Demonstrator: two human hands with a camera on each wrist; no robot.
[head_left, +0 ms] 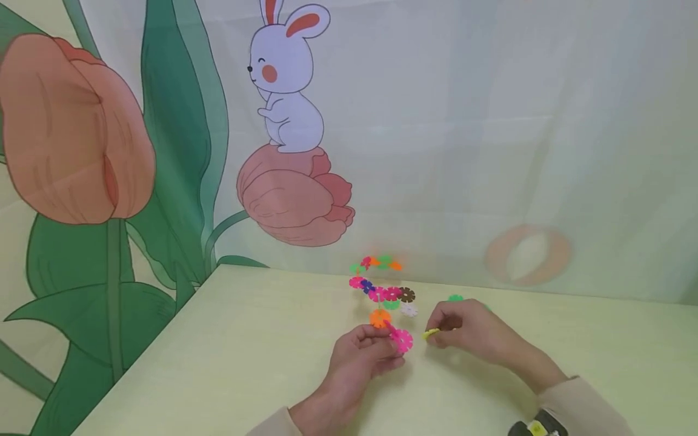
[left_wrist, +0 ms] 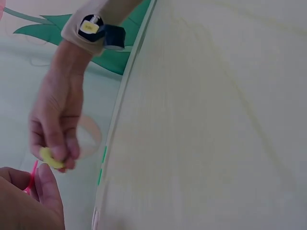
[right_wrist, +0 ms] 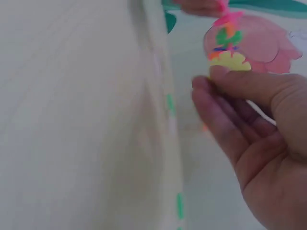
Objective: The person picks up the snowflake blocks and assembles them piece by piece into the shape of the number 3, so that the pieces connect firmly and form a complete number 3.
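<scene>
My left hand [head_left: 354, 360] pinches a linked piece of pink notched plastic discs [head_left: 403, 341], flower-shaped, above the table's middle. An orange disc [head_left: 380, 318] shows just beyond those fingers; whether it is joined to the pink ones I cannot tell. A short gap to the right, my right hand [head_left: 482, 333] grips a yellow notched disc [head_left: 431, 333] between thumb and fingertips. In the right wrist view this yellow disc [right_wrist: 231, 61] stands up past the thumb, its scalloped edge exposed. The left wrist view has the two hands close together, yellow disc apart from pink.
Behind the hands, a curved row of discs in pink, blue, green and orange [head_left: 377, 294] sits on the table [head_left: 218, 351]. A brown disc [head_left: 406, 295], a white disc [head_left: 409, 310] and a green disc [head_left: 455, 298] lie nearby. A printed curtain [head_left: 414, 139] borders the table's back.
</scene>
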